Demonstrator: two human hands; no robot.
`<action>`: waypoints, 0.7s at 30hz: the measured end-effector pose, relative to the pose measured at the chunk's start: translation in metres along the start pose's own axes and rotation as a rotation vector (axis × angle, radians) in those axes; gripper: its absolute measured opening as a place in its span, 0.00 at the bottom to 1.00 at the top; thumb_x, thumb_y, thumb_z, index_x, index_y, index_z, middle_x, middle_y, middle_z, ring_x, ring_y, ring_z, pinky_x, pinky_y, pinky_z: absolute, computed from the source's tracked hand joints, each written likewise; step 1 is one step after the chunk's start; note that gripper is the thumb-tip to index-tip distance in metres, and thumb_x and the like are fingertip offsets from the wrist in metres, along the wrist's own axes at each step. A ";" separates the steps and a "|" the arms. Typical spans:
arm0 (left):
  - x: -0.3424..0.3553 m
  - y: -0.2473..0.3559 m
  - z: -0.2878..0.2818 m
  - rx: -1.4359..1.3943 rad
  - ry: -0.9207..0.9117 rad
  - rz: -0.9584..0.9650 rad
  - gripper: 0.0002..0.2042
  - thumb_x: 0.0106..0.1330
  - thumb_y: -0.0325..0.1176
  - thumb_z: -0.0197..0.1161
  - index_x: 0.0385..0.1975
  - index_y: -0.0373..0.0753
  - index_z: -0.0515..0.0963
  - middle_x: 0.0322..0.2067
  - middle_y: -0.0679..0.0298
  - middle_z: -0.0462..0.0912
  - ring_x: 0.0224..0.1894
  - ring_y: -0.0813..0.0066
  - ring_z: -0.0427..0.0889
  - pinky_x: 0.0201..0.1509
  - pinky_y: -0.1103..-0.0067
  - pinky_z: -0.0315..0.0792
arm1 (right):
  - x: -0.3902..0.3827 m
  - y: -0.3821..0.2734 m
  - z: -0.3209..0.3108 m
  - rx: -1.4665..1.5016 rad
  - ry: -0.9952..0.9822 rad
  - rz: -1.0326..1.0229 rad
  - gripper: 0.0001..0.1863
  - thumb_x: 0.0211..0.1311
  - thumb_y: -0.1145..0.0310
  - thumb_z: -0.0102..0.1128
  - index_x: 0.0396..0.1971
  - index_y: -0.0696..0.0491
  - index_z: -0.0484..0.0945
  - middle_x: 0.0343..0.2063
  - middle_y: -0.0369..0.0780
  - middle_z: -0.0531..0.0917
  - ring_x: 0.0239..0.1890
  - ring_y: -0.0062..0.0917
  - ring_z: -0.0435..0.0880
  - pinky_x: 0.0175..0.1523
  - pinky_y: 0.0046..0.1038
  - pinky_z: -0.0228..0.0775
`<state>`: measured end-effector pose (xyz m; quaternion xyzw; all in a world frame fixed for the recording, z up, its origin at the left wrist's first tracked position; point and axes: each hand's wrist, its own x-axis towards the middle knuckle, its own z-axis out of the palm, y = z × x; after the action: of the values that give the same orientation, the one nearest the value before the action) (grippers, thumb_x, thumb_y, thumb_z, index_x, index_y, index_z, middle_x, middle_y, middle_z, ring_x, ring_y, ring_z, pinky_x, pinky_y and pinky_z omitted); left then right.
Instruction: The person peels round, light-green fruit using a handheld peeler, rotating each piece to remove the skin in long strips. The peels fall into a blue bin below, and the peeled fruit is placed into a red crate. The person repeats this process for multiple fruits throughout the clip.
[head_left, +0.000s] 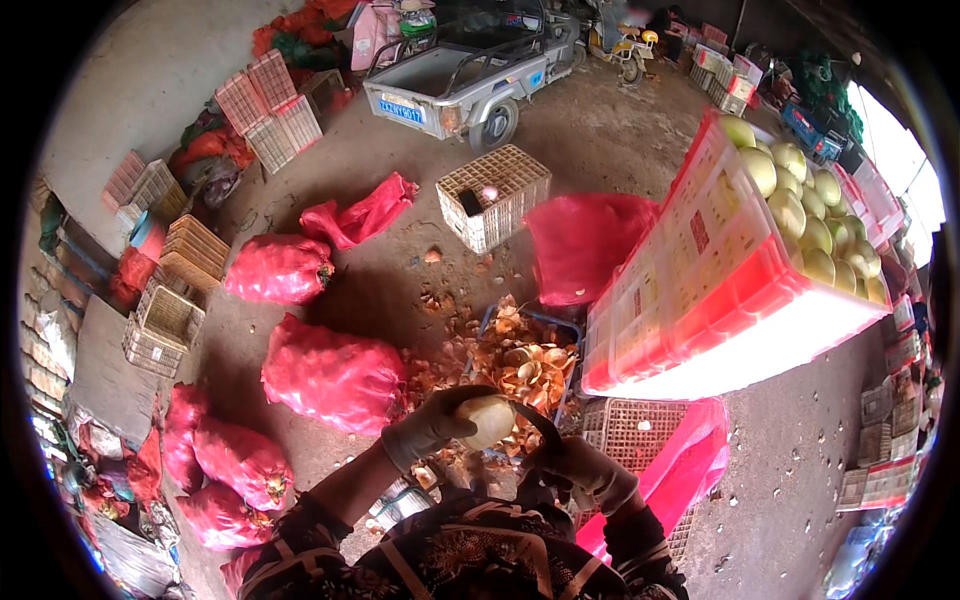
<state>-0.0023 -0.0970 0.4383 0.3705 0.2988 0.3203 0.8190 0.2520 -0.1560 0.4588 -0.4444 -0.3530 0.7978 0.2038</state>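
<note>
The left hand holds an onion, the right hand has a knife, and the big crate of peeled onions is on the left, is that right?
Not quite: the head view shows the big crate of peeled onions on the right. The left hand does hold an onion and the right hand a knife.

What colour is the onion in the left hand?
The onion in the left hand is pale cream, seen best in the head view.

Knife (541, 425): handle hidden (inside the right grip (588, 470)).
</note>
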 end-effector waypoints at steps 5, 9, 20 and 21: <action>-0.005 -0.004 0.008 -0.010 0.074 -0.003 0.31 0.50 0.30 0.69 0.56 0.32 0.65 0.49 0.58 0.74 0.50 0.68 0.74 0.55 0.74 0.68 | 0.016 0.033 -0.014 -0.637 0.101 -0.292 0.15 0.53 0.68 0.55 0.42 0.55 0.74 0.23 0.35 0.75 0.21 0.22 0.73 0.24 0.26 0.65; -0.001 -0.010 0.004 -0.055 0.148 0.024 0.31 0.49 0.30 0.69 0.55 0.33 0.66 0.48 0.58 0.75 0.50 0.68 0.75 0.55 0.75 0.68 | 0.017 0.033 -0.005 -0.902 0.407 -0.614 0.13 0.60 0.62 0.56 0.37 0.56 0.78 0.19 0.32 0.76 0.20 0.17 0.72 0.26 0.24 0.66; -0.003 -0.007 0.015 0.148 0.008 -0.067 0.32 0.48 0.31 0.71 0.55 0.31 0.67 0.48 0.60 0.75 0.49 0.73 0.74 0.54 0.77 0.68 | 0.050 0.025 0.009 -0.084 0.354 -0.511 0.10 0.57 0.69 0.59 0.38 0.55 0.79 0.26 0.34 0.82 0.18 0.14 0.78 0.21 0.19 0.71; -0.004 -0.008 0.014 0.113 0.014 -0.089 0.32 0.48 0.31 0.71 0.55 0.31 0.67 0.48 0.60 0.75 0.49 0.73 0.74 0.54 0.77 0.68 | 0.050 0.027 0.010 -0.085 0.382 -0.463 0.10 0.56 0.69 0.59 0.38 0.55 0.79 0.26 0.35 0.82 0.18 0.14 0.78 0.22 0.19 0.71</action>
<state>0.0082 -0.1100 0.4407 0.4005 0.3382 0.2688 0.8081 0.2169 -0.1458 0.4143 -0.5020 -0.4332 0.6166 0.4243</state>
